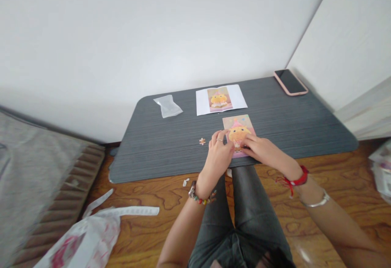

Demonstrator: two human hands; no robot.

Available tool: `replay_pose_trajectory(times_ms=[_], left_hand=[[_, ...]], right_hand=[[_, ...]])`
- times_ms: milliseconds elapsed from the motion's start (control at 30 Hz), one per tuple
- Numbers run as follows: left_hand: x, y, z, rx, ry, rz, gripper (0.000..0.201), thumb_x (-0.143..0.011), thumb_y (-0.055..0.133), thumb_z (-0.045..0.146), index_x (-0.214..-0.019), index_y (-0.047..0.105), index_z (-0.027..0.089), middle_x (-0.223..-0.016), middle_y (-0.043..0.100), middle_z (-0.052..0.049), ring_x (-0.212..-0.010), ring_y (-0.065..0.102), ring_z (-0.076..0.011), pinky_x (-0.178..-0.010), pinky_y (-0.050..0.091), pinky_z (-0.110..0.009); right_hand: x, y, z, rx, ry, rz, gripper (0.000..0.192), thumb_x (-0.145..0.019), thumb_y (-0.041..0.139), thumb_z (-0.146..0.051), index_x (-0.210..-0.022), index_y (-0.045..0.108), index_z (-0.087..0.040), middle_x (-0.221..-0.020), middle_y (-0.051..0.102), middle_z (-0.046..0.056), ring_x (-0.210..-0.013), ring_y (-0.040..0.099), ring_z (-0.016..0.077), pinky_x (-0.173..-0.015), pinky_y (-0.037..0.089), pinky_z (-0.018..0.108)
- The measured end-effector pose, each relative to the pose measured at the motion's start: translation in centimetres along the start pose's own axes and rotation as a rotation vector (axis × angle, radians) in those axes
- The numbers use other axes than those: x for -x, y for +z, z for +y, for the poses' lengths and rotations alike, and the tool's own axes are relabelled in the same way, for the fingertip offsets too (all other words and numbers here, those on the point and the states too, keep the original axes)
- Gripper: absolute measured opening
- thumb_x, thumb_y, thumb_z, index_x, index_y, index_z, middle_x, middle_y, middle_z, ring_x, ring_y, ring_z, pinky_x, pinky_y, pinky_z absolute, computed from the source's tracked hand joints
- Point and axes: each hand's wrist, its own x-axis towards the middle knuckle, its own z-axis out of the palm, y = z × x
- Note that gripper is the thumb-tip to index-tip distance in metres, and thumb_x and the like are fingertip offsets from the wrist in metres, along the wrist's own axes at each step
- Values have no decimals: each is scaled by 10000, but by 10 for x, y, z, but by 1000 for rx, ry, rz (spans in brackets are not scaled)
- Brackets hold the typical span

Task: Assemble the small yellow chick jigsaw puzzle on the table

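A small pink jigsaw puzzle (238, 130) showing a yellow chick lies near the front edge of a low dark grey table (171, 146). My left hand (217, 154) rests at the puzzle's lower left edge, fingers bent onto it. My right hand (263, 152) presses on the puzzle's lower right part with fingers stretched flat. Whether either hand pinches a piece is hidden. One loose puzzle piece (202, 141) lies on the table left of my left hand.
A white reference sheet (220, 99) with the same chick picture lies behind the puzzle. An empty clear plastic bag (168, 106) sits at back left, a pink phone (290, 82) at back right. A plastic bag (88, 235) lies on the wood floor.
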Motion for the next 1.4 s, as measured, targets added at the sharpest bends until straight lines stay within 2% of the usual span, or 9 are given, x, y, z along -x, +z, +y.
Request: replay_pose_trajectory(times_ms=[300,567,767,1067,1400], left_hand=[[7,-1,1,-7,27,-18,206,-837,506,139,-890,682,230,-1314,396,-75,-1229,300,-294,-965,398,-490],[19,-2,6,-86,45,-2,270,-849,493,149,-1026,644,286,-1337,392,-63,-1224,311,-292,-949,410,-482],[23,0,8,-123,40,-14,258,-869,473,182,-1049,626,284,-1327,403,-73,-1219,327,-299,-922,430,-473],[23,1,10,-50,6,-14,238,-865,482,186,-999,665,258,-1306,422,-75,-1212,328,-293,-946,416,-477],[23,5,8,32,-34,29,254,-852,500,179,-1018,667,276,-1300,427,-69,-1206,341,-282,-951,415,-489]], right_hand=[[-1,-1,0,32,3,-13,163,-875,481,-213,-922,629,-161,-905,606,65,-799,610,180,-694,463,279],[22,8,-10,81,51,150,249,-904,424,-200,-1031,638,-187,-973,606,80,-776,614,172,-659,465,272],[31,17,-22,192,102,182,284,-909,410,-194,-1072,641,-196,-921,611,77,-695,600,169,-604,438,271],[29,18,-27,226,111,141,288,-904,399,-177,-1052,645,-182,-858,601,63,-682,582,157,-595,408,254],[21,8,-33,255,156,85,319,-895,399,-171,-1111,623,-240,-931,607,69,-703,594,157,-591,394,250]])
